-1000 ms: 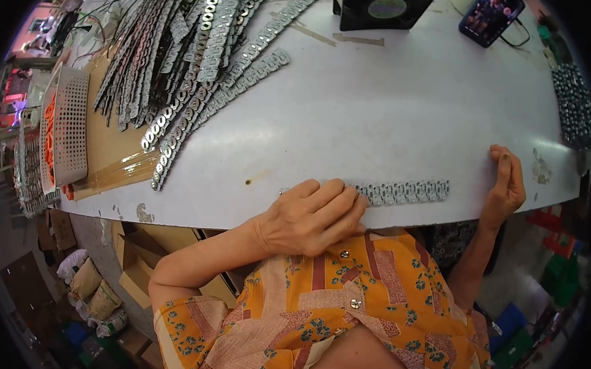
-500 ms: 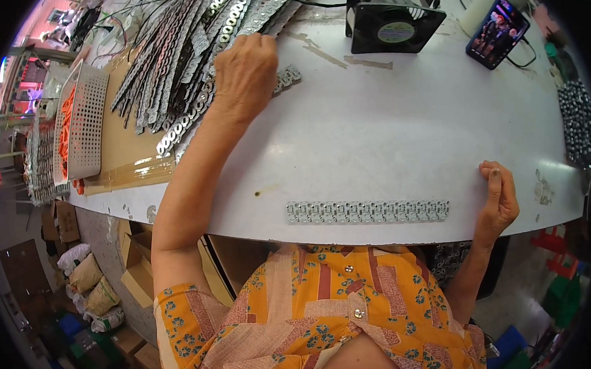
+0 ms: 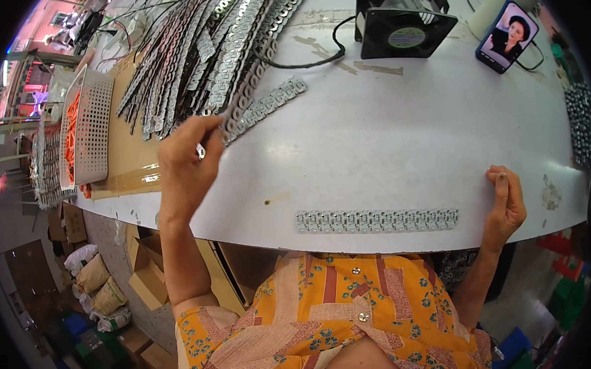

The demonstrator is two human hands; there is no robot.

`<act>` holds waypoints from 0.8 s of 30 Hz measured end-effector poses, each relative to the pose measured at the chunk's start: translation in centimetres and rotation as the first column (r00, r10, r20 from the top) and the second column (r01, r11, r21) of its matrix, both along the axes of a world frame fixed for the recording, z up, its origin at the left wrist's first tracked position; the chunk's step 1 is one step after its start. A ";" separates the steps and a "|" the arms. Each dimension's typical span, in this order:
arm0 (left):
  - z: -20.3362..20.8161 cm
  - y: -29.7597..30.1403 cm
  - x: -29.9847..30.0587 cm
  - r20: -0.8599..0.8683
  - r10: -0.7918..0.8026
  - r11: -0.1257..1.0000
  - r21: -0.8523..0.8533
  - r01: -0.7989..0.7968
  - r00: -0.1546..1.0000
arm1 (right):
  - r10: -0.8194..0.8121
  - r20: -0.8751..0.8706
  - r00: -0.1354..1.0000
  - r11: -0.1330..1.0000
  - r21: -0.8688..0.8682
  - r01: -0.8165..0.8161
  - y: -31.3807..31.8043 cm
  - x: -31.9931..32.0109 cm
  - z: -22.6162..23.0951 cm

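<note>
One strip [image 3: 247, 92] newly lifted in left hand [image 3: 186, 162]

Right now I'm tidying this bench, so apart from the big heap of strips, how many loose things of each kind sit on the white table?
Strip lying alone near the front edge: 1
Strip pinched in the left hand: 1
Black fan: 1
Phone: 1
White basket: 1
Total: 5
</note>
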State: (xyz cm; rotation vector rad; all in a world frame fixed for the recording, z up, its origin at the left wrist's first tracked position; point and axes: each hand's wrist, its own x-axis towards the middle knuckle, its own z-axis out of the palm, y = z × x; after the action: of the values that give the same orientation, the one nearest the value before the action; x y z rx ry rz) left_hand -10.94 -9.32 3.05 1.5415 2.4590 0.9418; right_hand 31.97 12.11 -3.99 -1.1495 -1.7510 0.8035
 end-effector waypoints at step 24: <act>3.3 0.0 -4.4 0.932 -0.049 0.963 -0.052 0.266 0.358 | 0.020 0.027 0.999 1.000 0.004 -0.020 0.3 -0.4 0.3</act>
State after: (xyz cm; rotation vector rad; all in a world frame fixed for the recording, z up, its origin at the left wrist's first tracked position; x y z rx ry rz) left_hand -15.29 -9.27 6.33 0.7385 1.4467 1.0619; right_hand 31.58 12.38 -3.73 -1.1458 -1.7879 0.7990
